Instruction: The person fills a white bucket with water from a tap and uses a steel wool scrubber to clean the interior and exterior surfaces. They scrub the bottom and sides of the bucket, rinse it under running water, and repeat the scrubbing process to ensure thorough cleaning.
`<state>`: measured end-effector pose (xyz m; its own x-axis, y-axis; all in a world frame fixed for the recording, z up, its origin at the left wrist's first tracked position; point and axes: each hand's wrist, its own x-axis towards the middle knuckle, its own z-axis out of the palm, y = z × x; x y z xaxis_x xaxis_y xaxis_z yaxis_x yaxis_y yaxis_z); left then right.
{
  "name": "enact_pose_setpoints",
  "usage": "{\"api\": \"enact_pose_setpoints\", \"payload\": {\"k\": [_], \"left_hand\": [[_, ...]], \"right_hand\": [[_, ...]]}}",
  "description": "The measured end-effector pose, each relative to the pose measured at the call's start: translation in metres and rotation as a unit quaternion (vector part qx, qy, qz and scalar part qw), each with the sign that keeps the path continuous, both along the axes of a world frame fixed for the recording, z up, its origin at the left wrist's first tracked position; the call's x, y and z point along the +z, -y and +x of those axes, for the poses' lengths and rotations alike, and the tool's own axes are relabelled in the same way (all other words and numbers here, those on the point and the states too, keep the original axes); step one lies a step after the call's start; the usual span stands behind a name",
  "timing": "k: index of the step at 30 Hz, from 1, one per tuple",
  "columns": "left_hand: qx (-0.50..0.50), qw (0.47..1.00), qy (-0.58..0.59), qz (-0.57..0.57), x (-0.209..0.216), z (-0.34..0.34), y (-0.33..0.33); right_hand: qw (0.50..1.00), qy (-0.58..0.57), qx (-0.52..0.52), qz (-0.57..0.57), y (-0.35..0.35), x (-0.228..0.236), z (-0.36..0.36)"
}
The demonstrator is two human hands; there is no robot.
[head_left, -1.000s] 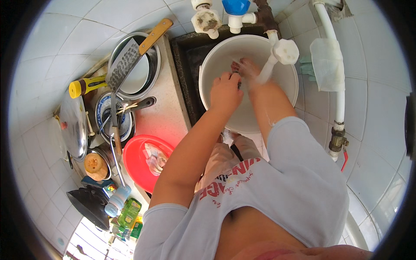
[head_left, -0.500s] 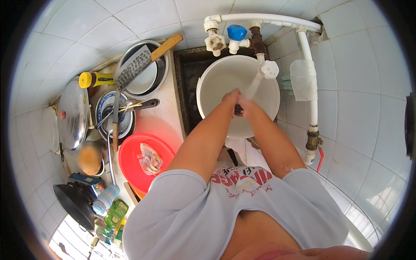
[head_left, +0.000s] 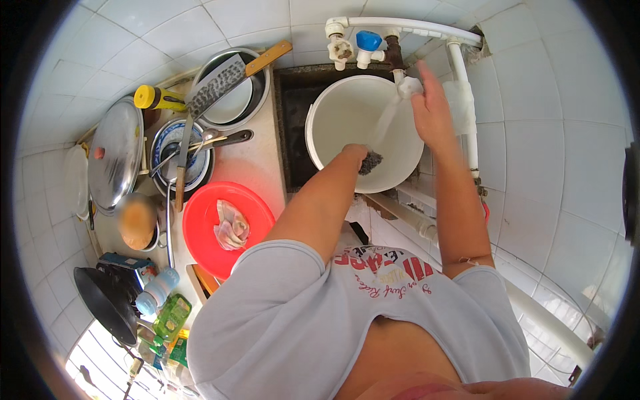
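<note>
A dark grey steel wool scrubber (head_left: 371, 163) sticks out of my left hand (head_left: 357, 155), whose fingers are closed round it inside the white bucket (head_left: 315, 150). Most of those fingers are hidden behind the back of the hand. My right hand (head_left: 433, 110) is up at the white tap knob (head_left: 409, 87), thumb on one side and fingers on the other. Below the knob a stream of water (head_left: 385, 127) runs down into the bucket. The bucket stands in a dark sink (head_left: 293, 113).
On the counter at left, a red basin (head_left: 200, 230) holds pale raw meat (head_left: 231, 227). A cleaver (head_left: 223, 81) lies across a metal bowl (head_left: 267, 93). Nearby are a pot lid (head_left: 115, 153), a blue-patterned bowl (head_left: 160, 143) and a black wok (head_left: 103, 307). White pipes (head_left: 460, 67) run along the right wall.
My right hand has left the left hand and risen to the tap knob. The left hand stays low in the bucket, and the scrubber now shows more. The view has shifted slightly.
</note>
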<state>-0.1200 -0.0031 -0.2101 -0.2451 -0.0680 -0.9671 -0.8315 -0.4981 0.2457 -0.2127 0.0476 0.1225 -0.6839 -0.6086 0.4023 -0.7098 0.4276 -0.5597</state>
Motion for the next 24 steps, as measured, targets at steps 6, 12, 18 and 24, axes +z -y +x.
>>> {"api": "enact_pose_setpoints", "payload": {"k": [6,12,18,24], "left_hand": [[0.081,0.989,0.049,-0.11,0.01,0.004,0.004],[0.132,0.989,-0.034,-0.048,0.096,0.013,0.021],[0.265,0.956,-0.125,-0.002,0.115,0.017,0.014],[0.301,0.938,-0.168,0.035,0.158,0.025,0.029]], "right_hand": [[0.947,0.006,0.067,0.315,0.014,0.041,-0.001],[0.914,-0.054,0.064,0.396,0.015,0.027,-0.016],[0.868,-0.036,-0.064,0.492,0.04,0.033,-0.003],[0.889,0.036,-0.138,0.435,0.043,0.029,-0.006]]}}
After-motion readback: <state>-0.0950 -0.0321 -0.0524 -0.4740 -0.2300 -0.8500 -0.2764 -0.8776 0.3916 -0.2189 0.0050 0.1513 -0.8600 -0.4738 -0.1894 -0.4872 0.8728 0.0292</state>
